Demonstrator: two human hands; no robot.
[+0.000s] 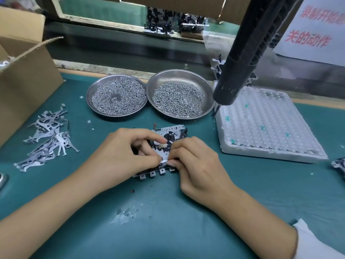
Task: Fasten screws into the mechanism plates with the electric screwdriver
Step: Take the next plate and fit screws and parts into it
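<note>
A metal mechanism plate (169,130) with black gears lies on the green mat in the middle. My left hand (121,156) curls over its left side, fingertips pinching at a small part on the plate. My right hand (196,163) grips the plate's right front edge and pinches a thin metal strip there. The black electric screwdriver (240,58) hangs untouched above the right, tip pointing down near the right dish. Two steel dishes hold screws: the left dish (115,96) and the right dish (180,95).
A pile of flat metal levers (46,139) lies at the left. A cardboard box (24,75) stands behind it. A white foam tray (265,126) sits at the right. More mechanisms stand on the far conveyor (168,25).
</note>
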